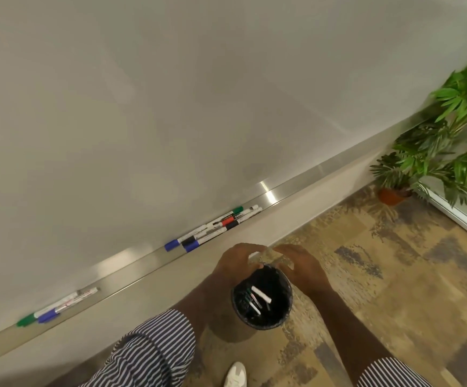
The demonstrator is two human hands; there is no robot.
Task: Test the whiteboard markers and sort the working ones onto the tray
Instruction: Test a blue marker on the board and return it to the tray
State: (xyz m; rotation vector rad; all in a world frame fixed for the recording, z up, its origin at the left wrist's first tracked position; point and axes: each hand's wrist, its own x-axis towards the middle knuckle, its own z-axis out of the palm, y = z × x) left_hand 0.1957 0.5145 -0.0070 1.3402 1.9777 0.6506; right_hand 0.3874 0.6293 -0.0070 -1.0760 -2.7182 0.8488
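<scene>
Above a black-lined bin (262, 298) on the patterned carpet (394, 275), left hand (236, 263) and right hand (299, 268) with fingertips close together, blurred, so cannot tell whether pinching anything. In the bin, several discarded markers (257, 297). On the whiteboard's metal tray (296, 188), a capped marker cluster (212, 229) ahead and a smaller marker group (56, 307) far left; potted plant (444, 146) at right.

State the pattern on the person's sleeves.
Navy and white stripes on the sleeves, head view.
</scene>
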